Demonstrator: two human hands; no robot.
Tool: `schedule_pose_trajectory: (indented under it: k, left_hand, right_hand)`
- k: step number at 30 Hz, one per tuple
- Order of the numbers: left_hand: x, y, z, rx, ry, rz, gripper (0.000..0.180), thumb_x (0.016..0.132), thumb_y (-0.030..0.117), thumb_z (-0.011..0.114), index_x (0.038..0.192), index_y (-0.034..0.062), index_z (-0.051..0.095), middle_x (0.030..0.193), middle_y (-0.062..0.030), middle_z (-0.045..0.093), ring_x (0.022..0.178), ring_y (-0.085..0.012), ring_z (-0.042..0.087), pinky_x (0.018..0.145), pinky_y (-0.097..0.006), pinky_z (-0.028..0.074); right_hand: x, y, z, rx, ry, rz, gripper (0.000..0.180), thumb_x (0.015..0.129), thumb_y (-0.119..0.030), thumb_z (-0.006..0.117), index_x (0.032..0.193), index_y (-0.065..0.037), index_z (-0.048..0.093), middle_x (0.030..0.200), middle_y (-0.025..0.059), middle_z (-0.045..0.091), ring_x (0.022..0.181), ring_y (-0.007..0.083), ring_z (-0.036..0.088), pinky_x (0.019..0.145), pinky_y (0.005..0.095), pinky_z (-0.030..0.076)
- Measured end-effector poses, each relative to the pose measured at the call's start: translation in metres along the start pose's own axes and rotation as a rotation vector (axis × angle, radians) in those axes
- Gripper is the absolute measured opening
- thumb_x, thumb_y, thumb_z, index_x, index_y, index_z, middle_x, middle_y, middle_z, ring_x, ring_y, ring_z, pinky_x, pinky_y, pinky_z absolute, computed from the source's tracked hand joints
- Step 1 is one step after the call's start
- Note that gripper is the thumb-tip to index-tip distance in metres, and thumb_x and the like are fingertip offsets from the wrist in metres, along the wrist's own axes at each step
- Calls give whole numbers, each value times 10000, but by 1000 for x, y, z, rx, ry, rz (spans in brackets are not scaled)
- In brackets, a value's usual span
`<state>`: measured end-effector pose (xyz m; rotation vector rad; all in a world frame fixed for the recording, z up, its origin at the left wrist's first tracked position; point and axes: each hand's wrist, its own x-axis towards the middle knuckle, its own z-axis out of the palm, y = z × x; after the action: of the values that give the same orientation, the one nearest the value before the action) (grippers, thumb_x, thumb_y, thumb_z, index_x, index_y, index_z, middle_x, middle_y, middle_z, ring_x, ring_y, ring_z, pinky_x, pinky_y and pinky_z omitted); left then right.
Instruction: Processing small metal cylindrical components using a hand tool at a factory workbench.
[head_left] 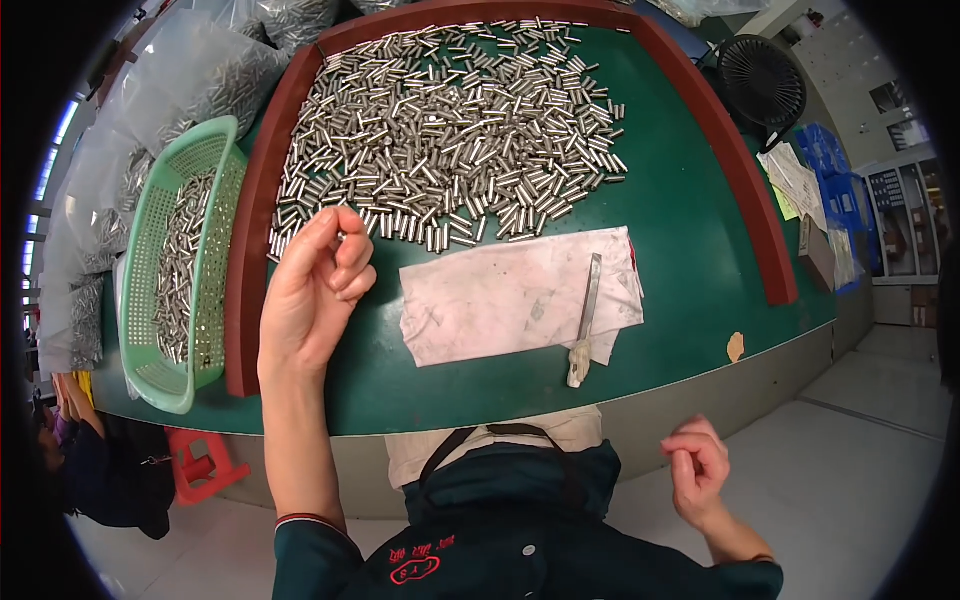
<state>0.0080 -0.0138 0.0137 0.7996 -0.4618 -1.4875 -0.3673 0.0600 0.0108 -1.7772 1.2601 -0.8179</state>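
Observation:
My left hand (318,285) is raised near the left end of the wooden frame, its fingers closed around a small metal pin (341,237), whose end just shows between them. Behind it, a wide heap of short shiny metal pins (450,130) covers the green table. My right hand (698,468) hangs past the table's front edge, touching nothing on the table; its fingers are curled in and I see nothing in them. Between the hands lies a stained pale cloth (480,300). On the cloth rests a narrow metal tool (590,300) with a wrapped lower end.
A reddish-brown wooden frame (735,180) borders the heap. To its left stands a green plastic basket (150,370) with more pins, beside clear bags (180,80) of pins. A black fan (762,85) and blue bins (850,210) are at right. A person (110,460) is at lower left.

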Motion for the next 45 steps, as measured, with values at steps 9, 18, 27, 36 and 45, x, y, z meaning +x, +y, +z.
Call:
schedule_pose_trajectory:
  k: [9,18,27,36,45]
  left_hand:
    - [5,1,-11,292,7,5,179,860,178,477,833,14,544,621,21,449,497,-24,315,436,-160,252]
    - [6,-9,1,712,49,69,150,866,172,487,821,39,541,566,76,336,491,-9,251,440,-165,181]
    - [6,-11,1,718,131,158,79,788,67,532,805,6,579,582,63,414,506,-9,324,448,-158,253]
    - [7,-19,3,1453,223,455,75,695,24,611,767,9,595,503,38,372,466,-30,322,426,-202,279]
    - [12,-21,5,1515,236,475,83,669,43,608,749,29,591,468,-43,397,408,-130,399,418,-278,337]
  right_hand:
    - [117,-40,38,-754,-499,-954,280,633,-86,545,909,-46,567,955,57,529,866,182,502,733,320,411]
    - [135,-30,36,-645,-382,-1066,203,626,-87,549,828,-71,559,925,55,534,883,195,519,769,336,418]
    - [166,-59,53,942,-253,-284,182,892,-176,350,992,-26,379,851,133,494,811,234,548,779,355,425]
    - [189,-69,97,1077,-593,-1,296,836,-220,375,578,-84,330,493,0,346,438,57,246,414,206,200]
    - [182,-52,114,1166,-657,-125,359,854,-167,386,519,-81,290,436,-23,289,411,57,229,412,219,196]
